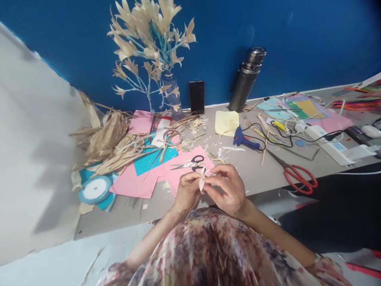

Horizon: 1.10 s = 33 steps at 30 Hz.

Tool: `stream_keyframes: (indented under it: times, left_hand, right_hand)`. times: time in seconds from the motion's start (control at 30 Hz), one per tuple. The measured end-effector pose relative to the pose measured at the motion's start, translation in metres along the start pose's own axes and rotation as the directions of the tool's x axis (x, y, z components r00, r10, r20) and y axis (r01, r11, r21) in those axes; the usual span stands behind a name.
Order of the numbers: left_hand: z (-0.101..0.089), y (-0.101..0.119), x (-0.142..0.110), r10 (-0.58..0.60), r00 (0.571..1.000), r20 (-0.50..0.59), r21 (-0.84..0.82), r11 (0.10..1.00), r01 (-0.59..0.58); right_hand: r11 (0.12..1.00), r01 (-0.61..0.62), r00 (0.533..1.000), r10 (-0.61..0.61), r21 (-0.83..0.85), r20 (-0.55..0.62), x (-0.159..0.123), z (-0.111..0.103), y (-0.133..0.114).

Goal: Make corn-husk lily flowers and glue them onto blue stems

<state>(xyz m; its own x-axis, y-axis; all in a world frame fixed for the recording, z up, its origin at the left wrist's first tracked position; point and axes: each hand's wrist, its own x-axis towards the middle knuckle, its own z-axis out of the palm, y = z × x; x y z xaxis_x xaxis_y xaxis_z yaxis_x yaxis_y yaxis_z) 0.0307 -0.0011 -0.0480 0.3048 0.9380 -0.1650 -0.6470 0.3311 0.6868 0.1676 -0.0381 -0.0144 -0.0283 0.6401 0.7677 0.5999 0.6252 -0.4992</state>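
Observation:
A small cream flower (202, 184) with pointed petals is held between my two hands, above the front edge of the table. My left hand (188, 190) pinches it from the left, fingers curled. From the right, my right hand (228, 188) holds a petal side with thumb and fingertips. Just behind the hands, small black-handled scissors (187, 164) lie on pink paper (196, 155), their lower handle partly hidden by the flower. A blue glue gun (245, 140) rests on the table behind my right hand.
Dried husks (110, 139) and a ribbon roll (94, 190) lie at left. Made flowers (154, 43) stand in a bottle (172, 93) by the blue wall. A phone (197, 97), a thermos (247, 79), red-handled scissors (299, 178) and a power strip (329, 145) are further right.

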Motion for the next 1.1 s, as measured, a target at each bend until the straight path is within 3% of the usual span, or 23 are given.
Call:
stream_keyframes:
  times: [0.4, 1.1]
  left_hand:
    - [-0.003, -0.004, 0.0, -0.024, 0.984, 0.179, -0.033, 0.999, 0.031]
    - [0.006, -0.003, -0.008, -0.075, 0.974, 0.214, 0.051, 0.997, 0.066]
  right_hand:
    - [0.989, -0.088, 0.996, 0.089, 0.117, -0.006, 0.003, -0.001, -0.001]
    - [0.999, 0.015, 0.999, -0.016, -0.043, -0.032, 0.0, -0.002, -0.003]
